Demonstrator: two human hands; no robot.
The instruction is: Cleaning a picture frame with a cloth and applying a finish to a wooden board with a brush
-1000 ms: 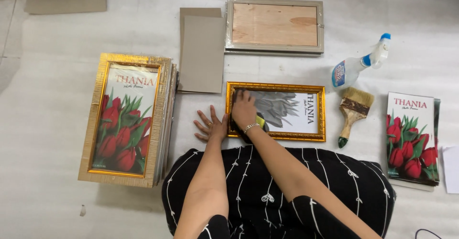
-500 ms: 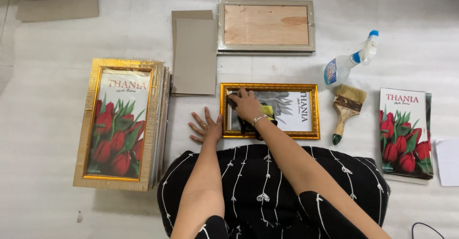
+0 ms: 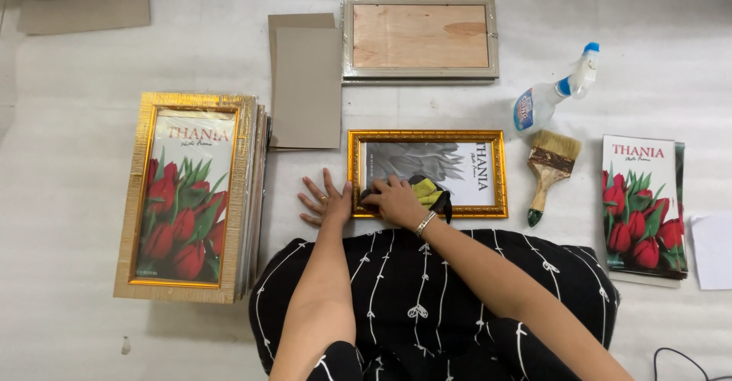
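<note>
**A:** Head view: what lies on the floor?

**B:** A small gold frame (image 3: 428, 173) sits in the middle. To the left is a stack of big gold frames (image 3: 187, 196) with red tulips on top. To the right is a pile of tulip prints (image 3: 642, 206).

**A:** What else?

**B:** A spray bottle (image 3: 553, 91) with a blue top, and a brush (image 3: 549, 170) under it. Grey boards (image 3: 305, 81) and a wood-backed frame (image 3: 419, 38) lie above.

**A:** And the hands?

**B:** The left hand (image 3: 326, 201) lies flat, fingers spread open, at the small frame's left edge. The right hand (image 3: 395, 199) has its fingers curled down on a yellow and black cloth (image 3: 428, 192), pressing it on the glass.
</note>
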